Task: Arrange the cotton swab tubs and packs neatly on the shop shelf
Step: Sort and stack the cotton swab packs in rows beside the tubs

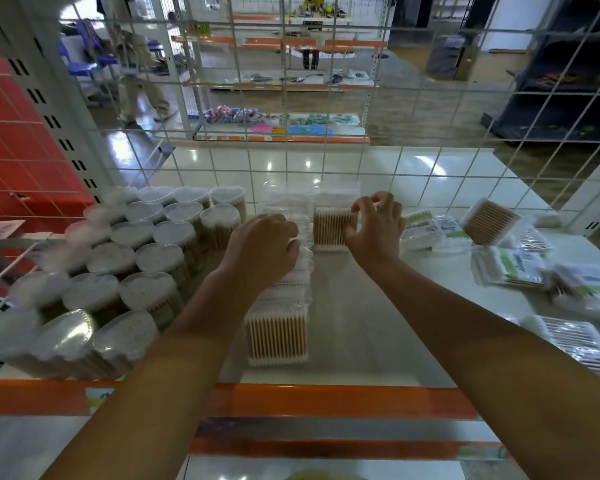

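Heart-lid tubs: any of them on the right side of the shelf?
No, the heart-lid tubs are all grouped at the left; only loose packs lie at the right.

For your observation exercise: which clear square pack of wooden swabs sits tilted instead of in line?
The square pack on the right, tipped among loose packets; the others stand in rows.

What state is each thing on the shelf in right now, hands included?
Heart-lidded tubs: upright, lids on, packed in rows at the left.
Row of clear swab boxes: lined up front to back at mid-shelf.
Back swab box: standing on the shelf.
Loose packs: scattered at the right, unsorted.
Left hand: fingers curled on the row of boxes.
Right hand: pinching the back box's right edge.
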Tool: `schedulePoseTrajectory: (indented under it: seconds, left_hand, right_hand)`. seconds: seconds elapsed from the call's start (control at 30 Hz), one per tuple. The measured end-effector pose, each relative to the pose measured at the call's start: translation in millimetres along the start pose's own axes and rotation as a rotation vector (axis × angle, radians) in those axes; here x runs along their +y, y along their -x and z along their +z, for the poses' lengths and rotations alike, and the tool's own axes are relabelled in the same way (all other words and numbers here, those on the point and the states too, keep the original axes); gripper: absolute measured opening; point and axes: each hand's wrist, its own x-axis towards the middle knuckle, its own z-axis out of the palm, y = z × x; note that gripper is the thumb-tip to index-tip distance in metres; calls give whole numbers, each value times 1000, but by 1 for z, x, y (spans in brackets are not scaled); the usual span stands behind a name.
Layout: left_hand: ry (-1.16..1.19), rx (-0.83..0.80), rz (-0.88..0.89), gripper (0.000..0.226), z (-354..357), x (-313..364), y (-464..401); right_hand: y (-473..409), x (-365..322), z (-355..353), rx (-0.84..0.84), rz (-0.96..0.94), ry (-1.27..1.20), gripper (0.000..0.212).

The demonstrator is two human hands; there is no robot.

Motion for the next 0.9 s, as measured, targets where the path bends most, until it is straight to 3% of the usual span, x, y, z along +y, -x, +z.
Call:
schedulePoseTrajectory:
  seconds: [0.1, 0.27, 0.67, 0.9]
  left_hand:
    - [2, 4, 0, 25, -2, 1, 0]
    - [8, 17, -22, 25, -5, 5, 1]
    - [20, 28, -37, 25, -10, 19, 8]
    - [45, 31, 25, 26, -18, 45, 5]
  right_hand:
    - [1, 1, 0, -29, 11, 26, 27]
    - [7, -1, -2, -60, 108, -129, 39]
    - [13, -7, -1, -186, 233, -188, 35]
    - [19, 0, -16, -170, 158, -174, 35]
